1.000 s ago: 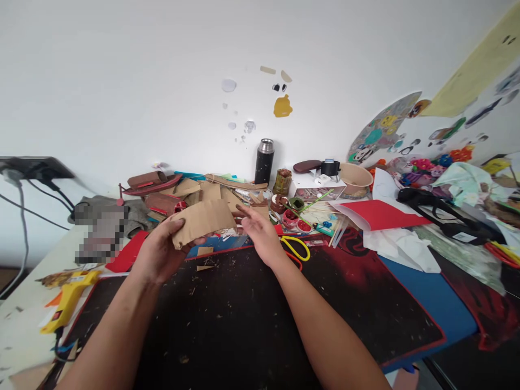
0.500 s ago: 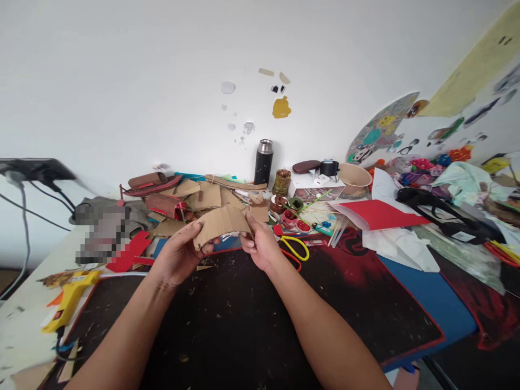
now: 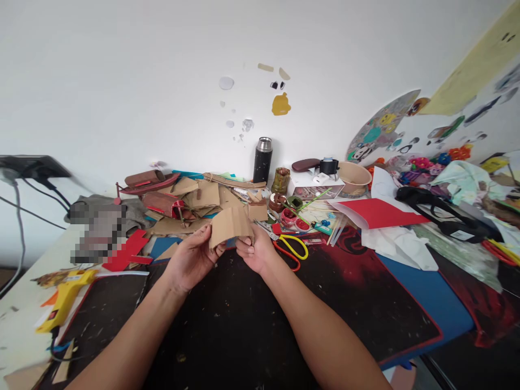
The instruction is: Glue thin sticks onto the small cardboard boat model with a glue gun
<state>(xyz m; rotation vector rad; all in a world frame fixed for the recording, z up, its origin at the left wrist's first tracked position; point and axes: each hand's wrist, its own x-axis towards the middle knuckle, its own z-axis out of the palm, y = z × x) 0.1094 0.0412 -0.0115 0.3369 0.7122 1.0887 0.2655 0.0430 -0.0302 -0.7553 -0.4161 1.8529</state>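
A curved piece of brown cardboard (image 3: 231,225) is held between my two hands above the dark mat (image 3: 227,325). My left hand (image 3: 195,254) grips its left end, thumb on top and fingers underneath. At the right end, my right hand (image 3: 257,249) closes round the edge, its fingers curled below. The piece bows upward in the middle, with creases across it. Scissors (image 3: 294,246) with yellow and red handles lie just right of my right hand.
A yellow glue gun (image 3: 67,300) lies at the left. Cardboard scraps (image 3: 203,195), a black flask (image 3: 263,161), paint pots (image 3: 289,216) and a beige bowl (image 3: 354,179) stand along the wall. Red paper (image 3: 385,214) is at the right.
My hands have drawn closer together, the left moving right. The cardboard between them is bent more tightly and looks shorter from end to end. The view has shifted slightly.
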